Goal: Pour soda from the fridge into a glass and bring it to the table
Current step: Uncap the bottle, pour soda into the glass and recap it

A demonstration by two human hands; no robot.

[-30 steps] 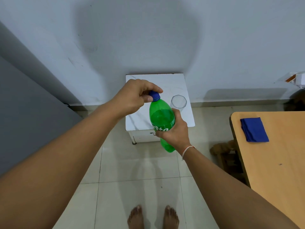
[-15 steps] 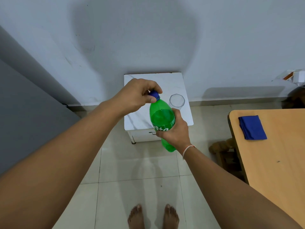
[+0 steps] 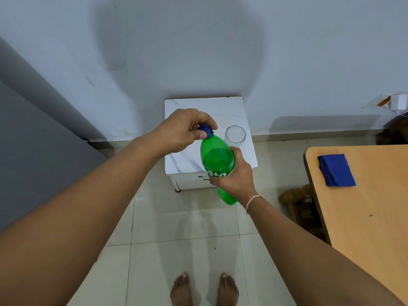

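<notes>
A green soda bottle [image 3: 217,160] with a blue cap [image 3: 205,129] is held in front of me, tilted a little. My right hand [image 3: 234,175] grips its body around the label. My left hand [image 3: 185,131] pinches the cap between thumb and fingers. An empty clear glass [image 3: 235,134] stands upright on the small white marble-topped stand [image 3: 183,160], just right of the bottle's neck. The wooden table [image 3: 373,208] is at my right.
A folded blue cloth [image 3: 336,170] lies on the wooden table. A wooden stool [image 3: 297,202] stands under the table's near edge. A grey surface [image 3: 33,155] fills the left side. My bare feet [image 3: 204,289] stand on the tiled floor.
My left hand's fingers have shifted around the blue cap, showing more of it. The bottle and my right hand have hardly moved.
</notes>
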